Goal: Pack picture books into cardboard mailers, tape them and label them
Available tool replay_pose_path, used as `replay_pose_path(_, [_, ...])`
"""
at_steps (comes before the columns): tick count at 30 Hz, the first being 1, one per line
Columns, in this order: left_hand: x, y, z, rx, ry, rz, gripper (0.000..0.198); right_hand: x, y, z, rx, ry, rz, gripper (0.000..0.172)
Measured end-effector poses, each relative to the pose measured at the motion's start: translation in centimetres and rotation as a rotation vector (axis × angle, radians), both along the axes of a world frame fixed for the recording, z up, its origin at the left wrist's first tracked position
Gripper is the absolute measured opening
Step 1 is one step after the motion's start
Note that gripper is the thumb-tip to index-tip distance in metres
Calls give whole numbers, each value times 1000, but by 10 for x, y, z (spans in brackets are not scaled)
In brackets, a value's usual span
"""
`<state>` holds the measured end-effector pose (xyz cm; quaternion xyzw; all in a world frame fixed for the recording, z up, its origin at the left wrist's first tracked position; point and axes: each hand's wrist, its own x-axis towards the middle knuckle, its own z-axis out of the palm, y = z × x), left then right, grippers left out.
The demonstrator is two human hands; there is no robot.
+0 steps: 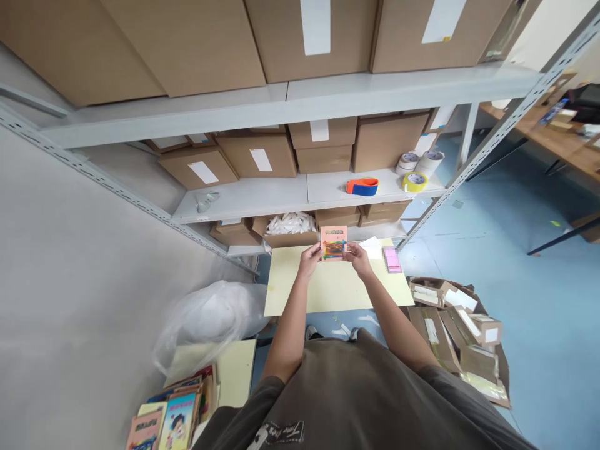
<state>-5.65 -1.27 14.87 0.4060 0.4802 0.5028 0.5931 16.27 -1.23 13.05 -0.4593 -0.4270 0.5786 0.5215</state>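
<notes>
A small pink book [334, 242] with a colourful framed picture on its cover is held up in both hands above a pale yellow table [323, 290]. My left hand [309, 259] pinches the book's left edge. At its right edge my right hand [359, 258] grips it in the same way. White sheets [372, 248] lie on the table just past the right hand, and a pink stack [392, 260] sits near the table's right end.
A metal shelf [262, 200] rises ahead with cardboard boxes [255, 153], tape rolls [415, 181] and an orange-blue strap [362, 187]. Flattened cartons [462, 337] pile up on the floor at right. Books [178, 419] and a plastic bag [220, 315] are at left.
</notes>
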Motion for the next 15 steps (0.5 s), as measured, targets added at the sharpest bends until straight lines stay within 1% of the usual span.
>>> replay_pose_path(2, [-7,-2,-13,-9,18,19,77,-8,2,-10,-36,5,8,49])
replay_pose_path(4, [-19,-4,-29,-47,31,60,77,-21,6,-25,-81,7,9,48])
replay_pose_path(7, [-44,-2,-61,-148,61,169,71,-48,14,-55,-179,-14,-26,44])
replay_pose_path(9, [-58,3,-89,-213,88,220,64,-68,21,-82,-257,-40,-42,43])
replay_pose_path(11, [-68,11,-121,-267,105,241,58,-87,27,-113,-324,-63,-49,43])
replay_pose_path(13, [-73,19,-155,-323,109,245,52,-102,33,-146,-381,-106,-57,41])
replay_pose_path(15, [-74,25,-187,-393,128,241,46,-113,36,-178,-455,-206,-83,36])
